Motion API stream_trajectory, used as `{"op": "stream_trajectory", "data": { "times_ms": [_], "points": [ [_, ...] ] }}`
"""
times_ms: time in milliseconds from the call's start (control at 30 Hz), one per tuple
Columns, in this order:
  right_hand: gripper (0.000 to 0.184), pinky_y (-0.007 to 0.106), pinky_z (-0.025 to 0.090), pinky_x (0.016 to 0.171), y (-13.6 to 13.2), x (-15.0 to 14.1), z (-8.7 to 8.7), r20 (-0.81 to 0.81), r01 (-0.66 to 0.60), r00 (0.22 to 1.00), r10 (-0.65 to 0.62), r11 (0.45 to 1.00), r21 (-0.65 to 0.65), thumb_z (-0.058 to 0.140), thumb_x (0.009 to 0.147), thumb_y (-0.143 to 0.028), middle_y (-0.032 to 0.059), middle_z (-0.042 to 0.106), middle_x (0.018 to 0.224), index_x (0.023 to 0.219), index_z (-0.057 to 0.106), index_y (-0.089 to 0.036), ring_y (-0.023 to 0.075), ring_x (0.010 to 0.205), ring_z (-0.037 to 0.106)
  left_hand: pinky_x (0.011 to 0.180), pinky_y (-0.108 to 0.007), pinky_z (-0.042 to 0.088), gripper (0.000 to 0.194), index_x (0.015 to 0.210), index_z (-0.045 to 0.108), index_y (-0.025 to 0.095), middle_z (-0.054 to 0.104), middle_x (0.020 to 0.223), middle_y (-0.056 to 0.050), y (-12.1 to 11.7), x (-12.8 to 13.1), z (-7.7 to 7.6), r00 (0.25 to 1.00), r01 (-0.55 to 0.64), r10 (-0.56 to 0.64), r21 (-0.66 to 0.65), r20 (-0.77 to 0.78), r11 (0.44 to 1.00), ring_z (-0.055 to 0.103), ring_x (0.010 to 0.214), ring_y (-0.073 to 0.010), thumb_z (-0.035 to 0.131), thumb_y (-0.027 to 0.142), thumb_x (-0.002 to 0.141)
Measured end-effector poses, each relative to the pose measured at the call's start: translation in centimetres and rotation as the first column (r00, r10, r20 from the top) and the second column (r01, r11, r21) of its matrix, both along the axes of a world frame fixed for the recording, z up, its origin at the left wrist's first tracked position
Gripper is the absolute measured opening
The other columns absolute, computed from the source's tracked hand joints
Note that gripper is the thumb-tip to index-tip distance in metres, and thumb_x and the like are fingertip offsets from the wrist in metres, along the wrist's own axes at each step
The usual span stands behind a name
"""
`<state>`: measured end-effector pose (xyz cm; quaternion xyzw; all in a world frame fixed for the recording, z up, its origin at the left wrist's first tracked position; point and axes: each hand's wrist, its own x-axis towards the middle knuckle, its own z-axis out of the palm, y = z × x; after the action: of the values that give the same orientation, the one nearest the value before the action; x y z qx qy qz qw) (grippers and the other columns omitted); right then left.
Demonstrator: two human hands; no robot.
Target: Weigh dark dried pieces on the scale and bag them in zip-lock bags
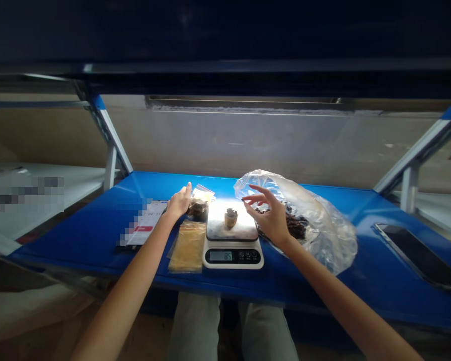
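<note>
My left hand point(179, 202) is closed with its thumb up, beside a small clear bag point(199, 208) of dark brown dried pieces. Its fingertips are hidden, so I cannot tell whether they grip anything. My right hand point(268, 214) hangs over the right side of a digital scale point(215, 236), thumb and a finger pinched on a tiny dark piece point(243, 200). Its other fingers are lifted. On the metal pan stands a small cup point(231, 219) with dark bits inside; the display seems to read 85. Behind my right hand, dark dried strips point(296, 224) lie in a large clear plastic bag point(330, 228).
A stack of yellowish zip bags point(188, 246) lies left of the scale. Further left is a phone or tablet point(145, 228) with a lit screen. A dark phone point(423, 253) rests at the right. A shelf point(225, 37) overhangs the blue table point(93, 235).
</note>
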<state>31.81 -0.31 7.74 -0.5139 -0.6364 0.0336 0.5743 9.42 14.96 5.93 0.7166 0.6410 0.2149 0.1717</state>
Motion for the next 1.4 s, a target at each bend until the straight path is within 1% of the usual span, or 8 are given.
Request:
{"op": "stream_trajectory", "data": {
  "times_ms": [267,533,633,700,800,933,1100,1400],
  "points": [
    [0.044,0.043,0.047,0.093,-0.3,-0.8,0.0,0.146,-0.139,0.978,0.147,0.988,-0.063,0.061,0.085,-0.024,0.0009,0.076,0.095,0.128,0.052,-0.028,0.0217,0.095,0.070,0.097,-0.050,0.040,0.078,0.119,0.059,0.019,0.062,0.125,-0.017,0.2,-0.1,-0.1,1.000,0.017,-0.017,-0.010,0.016,1.000,0.054,0.120,-0.0359,0.001,0.061,0.088],
    [0.028,0.040,0.047,0.089,-0.5,-0.8,-0.2,0.283,-0.141,0.949,0.141,0.990,-0.021,0.058,0.088,-0.027,0.0014,0.075,0.099,0.116,0.060,-0.026,0.0202,0.094,0.067,0.096,-0.050,0.041,0.077,0.119,0.060,0.020,0.063,0.124,-0.017,0.1,-0.1,0.1,1.000,-0.003,0.002,-0.013,-0.015,1.000,0.055,0.119,-0.0363,0.002,0.061,0.088],
    [0.026,0.040,0.047,0.089,-0.4,0.0,0.3,0.282,-0.069,0.957,0.065,0.998,0.005,0.058,0.087,-0.027,0.0019,0.075,0.096,0.112,0.063,-0.025,0.0209,0.092,0.068,0.097,-0.049,0.040,0.077,0.119,0.060,0.021,0.063,0.125,-0.016,0.1,-0.2,0.1,1.000,-0.003,0.003,-0.010,-0.015,1.000,0.054,0.119,-0.0360,0.001,0.061,0.088],
    [0.022,0.040,0.049,0.087,-0.2,1.3,0.6,0.246,0.058,0.968,-0.055,0.998,-0.002,0.057,0.085,-0.026,0.0020,0.075,0.093,0.105,0.066,-0.025,0.0215,0.089,0.069,0.097,-0.049,0.041,0.077,0.119,0.060,0.021,0.063,0.125,-0.015,0.2,-0.2,0.0,1.000,-0.011,0.011,-0.002,-0.014,1.000,0.054,0.119,-0.0353,0.002,0.061,0.089],
    [0.021,0.037,0.052,0.080,0.2,3.6,0.9,0.239,0.252,0.948,-0.211,0.955,-0.158,0.060,0.080,-0.027,0.0018,0.076,0.085,0.099,0.070,-0.024,0.0226,0.086,0.070,0.097,-0.047,0.041,0.077,0.120,0.060,0.020,0.062,0.126,-0.015,0.3,-0.3,-0.1,1.000,0.001,-0.001,0.007,-0.004,1.000,0.054,0.121,-0.0346,0.002,0.061,0.089],
    [0.016,0.038,0.052,0.083,0.4,5.3,0.4,0.376,0.256,0.918,-0.129,0.916,-0.310,0.064,0.075,-0.025,0.0029,0.076,0.090,0.089,0.072,-0.022,0.0246,0.089,0.070,0.096,-0.046,0.041,0.077,0.121,0.059,0.018,0.062,0.125,-0.017,0.4,-0.4,-0.2,1.000,0.012,-0.012,0.001,0.004,1.000,0.055,0.119,-0.0348,0.003,0.061,0.089],
    [0.032,0.037,0.053,0.082,0.6,4.9,-0.8,0.430,0.212,0.903,-0.004,0.873,-0.438,0.064,0.075,-0.020,0.0065,0.075,0.101,0.106,0.069,-0.020,0.0256,0.094,0.070,0.097,-0.046,0.040,0.081,0.122,0.059,0.017,0.062,0.125,-0.018,0.4,-0.4,-0.2,1.000,0.024,-0.024,0.003,0.003,1.000,0.054,0.119,-0.0358,0.000,0.061,0.088],
    [0.035,0.035,0.051,0.081,1.1,4.8,-1.4,0.477,0.284,0.877,-0.051,0.856,-0.432,0.061,0.073,-0.012,0.0037,0.076,0.094,0.106,0.068,-0.020,0.0229,0.087,0.071,0.096,-0.047,0.041,0.080,0.119,0.059,0.018,0.062,0.124,-0.017,0.5,-0.5,-0.3,0.999,0.029,-0.029,0.001,0.020,1.000,0.055,0.119,-0.0348,0.001,0.062,0.088]
  ]
}}
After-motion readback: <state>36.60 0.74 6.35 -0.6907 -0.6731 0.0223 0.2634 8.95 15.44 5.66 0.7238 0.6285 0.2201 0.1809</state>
